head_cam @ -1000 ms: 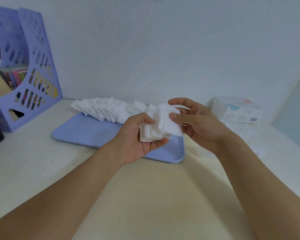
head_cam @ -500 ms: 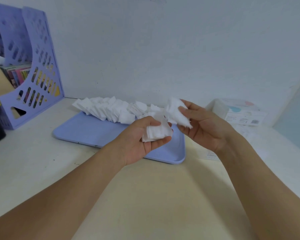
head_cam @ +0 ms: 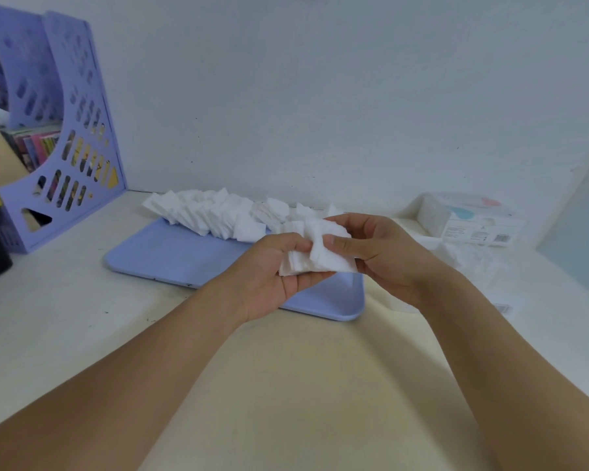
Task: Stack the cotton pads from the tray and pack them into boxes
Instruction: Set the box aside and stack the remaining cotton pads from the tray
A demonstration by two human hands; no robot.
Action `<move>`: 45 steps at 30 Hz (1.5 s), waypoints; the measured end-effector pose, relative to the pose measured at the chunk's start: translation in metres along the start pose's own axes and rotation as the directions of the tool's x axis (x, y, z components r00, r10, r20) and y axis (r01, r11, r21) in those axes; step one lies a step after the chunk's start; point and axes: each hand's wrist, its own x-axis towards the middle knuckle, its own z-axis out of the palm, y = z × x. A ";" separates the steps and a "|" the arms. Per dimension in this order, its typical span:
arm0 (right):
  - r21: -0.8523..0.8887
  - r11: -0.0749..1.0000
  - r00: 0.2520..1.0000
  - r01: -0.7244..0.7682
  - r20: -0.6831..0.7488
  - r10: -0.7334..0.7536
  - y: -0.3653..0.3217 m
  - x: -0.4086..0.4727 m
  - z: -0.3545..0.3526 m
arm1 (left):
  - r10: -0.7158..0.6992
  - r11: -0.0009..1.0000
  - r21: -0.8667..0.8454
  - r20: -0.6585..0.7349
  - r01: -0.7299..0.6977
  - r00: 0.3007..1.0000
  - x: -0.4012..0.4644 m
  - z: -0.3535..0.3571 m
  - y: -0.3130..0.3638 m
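Both hands, the left hand [head_cam: 269, 266] and right hand [head_cam: 385, 256], pinch a white stack of cotton pads [head_cam: 315, 254] at frame centre; the blue tray [head_cam: 170, 253] behind holds a row of pads [head_cam: 215, 215].

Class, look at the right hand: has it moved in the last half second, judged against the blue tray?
Yes. The right hand has moved left over the tray, bringing its pad onto the left hand's stack.

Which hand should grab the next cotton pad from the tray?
Probably the right hand. It only pinches pads onto the stack that the left hand grips, so it can let go and reach the row of pads.
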 end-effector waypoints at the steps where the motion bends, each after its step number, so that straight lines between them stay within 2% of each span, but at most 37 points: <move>1: -0.022 1.000 1.000 -0.008 0.011 0.008 0.001 0.000 0.000 | 0.016 0.999 0.039 -0.005 -0.015 1.000 0.000 0.001 0.000; 4: -0.015 0.999 0.999 -0.043 0.028 0.044 0.001 0.000 -0.001 | 0.053 0.992 0.115 -0.023 -0.050 0.998 0.002 0.002 0.000; 8: 0.105 0.991 0.997 -0.078 0.033 0.075 0.001 0.000 -0.004 | 0.070 0.993 0.099 -0.010 -0.068 0.998 0.003 0.000 0.000; 13: 0.207 0.975 0.996 -0.082 0.060 0.071 -0.002 -0.001 -0.007 | 0.111 0.990 0.090 -0.058 -0.106 0.992 0.004 -0.002 0.000; 18: 0.340 0.939 0.995 -0.061 0.100 0.029 -0.008 -0.004 -0.014 | 0.038 0.998 -0.042 -0.098 -0.042 0.994 0.003 -0.002 0.005; 21: 0.418 0.906 0.985 -0.063 0.171 -0.010 -0.010 -0.006 -0.013 | 0.002 1.000 -0.004 -0.080 -0.003 0.997 0.002 -0.001 0.004; 25: 0.354 0.932 0.977 -0.074 0.212 -0.003 -0.007 -0.005 -0.004 | 0.016 0.991 0.134 -0.040 -0.011 0.999 0.000 0.003 0.000; 28: 0.317 0.945 0.981 -0.081 0.192 0.019 -0.006 -0.004 0.000 | 0.042 0.982 0.187 -0.056 -0.031 0.998 0.000 0.004 -0.001; 35: 0.286 0.950 0.990 -0.126 0.103 0.100 -0.005 -0.001 0.003 | 0.044 0.989 0.145 -0.081 -0.032 0.996 0.000 0.003 -0.002; 45: 0.361 0.923 0.984 -0.134 0.156 0.082 -0.005 0.001 0.001 | 0.097 0.989 0.118 -0.067 -0.088 0.993 -0.001 0.006 0.000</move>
